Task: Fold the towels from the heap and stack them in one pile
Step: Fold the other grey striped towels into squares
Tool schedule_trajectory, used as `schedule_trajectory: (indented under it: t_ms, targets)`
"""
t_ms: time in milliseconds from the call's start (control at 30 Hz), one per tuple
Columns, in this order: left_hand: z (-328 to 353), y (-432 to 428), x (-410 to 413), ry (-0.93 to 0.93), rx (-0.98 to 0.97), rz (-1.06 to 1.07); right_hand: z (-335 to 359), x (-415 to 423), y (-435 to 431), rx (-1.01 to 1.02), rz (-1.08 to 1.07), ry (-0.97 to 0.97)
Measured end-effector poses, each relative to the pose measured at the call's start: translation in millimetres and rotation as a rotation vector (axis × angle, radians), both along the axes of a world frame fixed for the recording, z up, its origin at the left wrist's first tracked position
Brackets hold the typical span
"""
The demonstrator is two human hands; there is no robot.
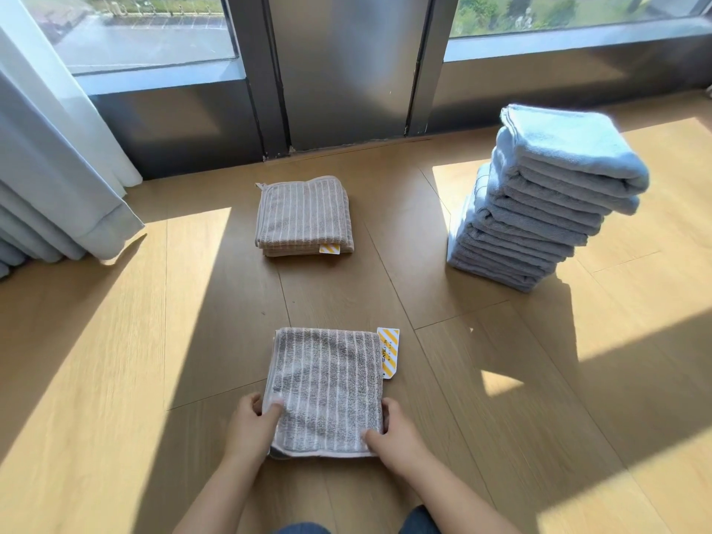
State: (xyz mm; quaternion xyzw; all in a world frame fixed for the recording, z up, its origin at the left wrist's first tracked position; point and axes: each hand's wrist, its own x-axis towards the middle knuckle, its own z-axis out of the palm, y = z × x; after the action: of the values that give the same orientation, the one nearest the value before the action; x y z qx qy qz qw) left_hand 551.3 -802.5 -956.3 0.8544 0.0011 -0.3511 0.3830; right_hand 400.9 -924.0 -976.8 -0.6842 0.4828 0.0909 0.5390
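On the wooden floor (pixel 501 379), nearest the person, a folded grey striped towel (pixel 327 387) lies flat. The left hand (pixel 252 422) and right hand (pixel 397 429) each pinch a near corner, probably to carry it unspoiled to the striped pile (pixel 304 215) beyond. A leaning blue towel stack (pixel 539 210) stands far right.

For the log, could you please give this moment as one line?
left hand grips near towel | right hand grips it | far towel folded | blue stack leaning
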Motion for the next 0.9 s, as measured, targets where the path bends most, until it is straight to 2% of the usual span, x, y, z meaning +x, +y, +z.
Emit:
schedule_trajectory:
  t_ms: [233, 333, 500, 733, 900]
  targets:
    - [0, 9, -15, 0.244, -0.043, 0.047, 1, -8, 3, 0.150, -0.202, -0.082]
    - [5, 13, -14, 0.263, -0.084, 0.017, 8, -9, -3, 0.224, -0.231, -0.112]
    - [35, -25, 21, 0.190, -0.258, 0.036, 42, 23, -37, 0.222, -0.220, -0.299]
    - [104, -106, 107, -0.038, -0.524, -0.008, 102, 108, -121, 0.118, -0.241, -0.609]
    - [120, -156, 169, -0.117, -0.520, -0.032, 118, 176, -174, 0.036, -0.208, -0.675]
